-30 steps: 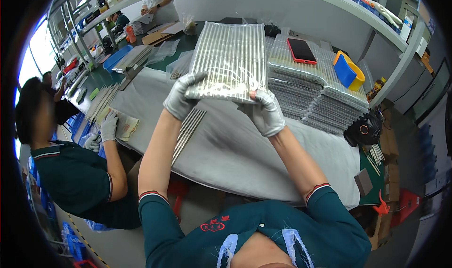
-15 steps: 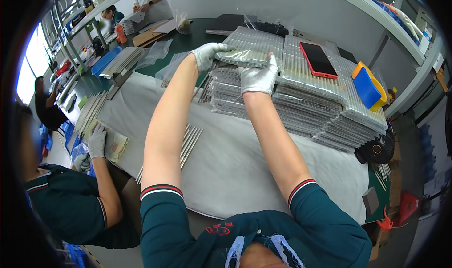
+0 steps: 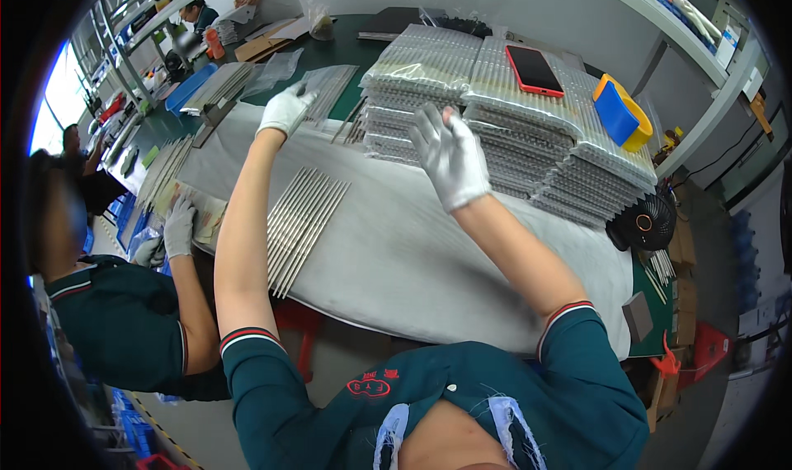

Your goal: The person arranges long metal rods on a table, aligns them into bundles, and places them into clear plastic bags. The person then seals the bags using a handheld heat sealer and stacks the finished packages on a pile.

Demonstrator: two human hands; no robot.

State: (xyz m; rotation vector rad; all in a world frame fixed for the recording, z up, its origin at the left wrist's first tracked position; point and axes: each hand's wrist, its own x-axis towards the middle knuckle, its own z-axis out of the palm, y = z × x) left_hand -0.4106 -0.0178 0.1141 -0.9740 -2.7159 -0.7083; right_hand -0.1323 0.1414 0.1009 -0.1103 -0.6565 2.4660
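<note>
Grey cloth (image 3: 429, 264) covers most of the green counter (image 3: 351, 56), and, with the middle of the view as the dial's centre, a stack of rod packs (image 3: 511, 136) in clear plastic stands at one o'clock. Close in at one o'clock, just before that stack, the gloved right hand (image 3: 450, 156) has its fingers loosely spread and nothing in its grasp; whether it brushes the plastic I cannot tell. Out between ten and eleven o'clock, the gloved left hand (image 3: 287, 111) points toward a flat clear bag (image 3: 330, 90) at eleven, and I cannot tell whether its fingertips pinch anything. Loose metallic rods (image 3: 305, 231) lie side by side at nine o'clock. Each pack looks fairly heavy for its thinness, stiff along the rods but probably ready to sag or fan across them, since only thin film seems to bind the row. Glossy plastic on plastic should slide easily, so two hands near opposite corners, thumbs above and fingers beneath, would suit better than tugging the film, which could tear. Rods look hard to break, though likely easy to scratch. A red-edged phone (image 3: 535, 70) and a blue-and-yellow ring (image 3: 623, 113) weigh on the packs toward two o'clock, so any lift there would tip them
</note>
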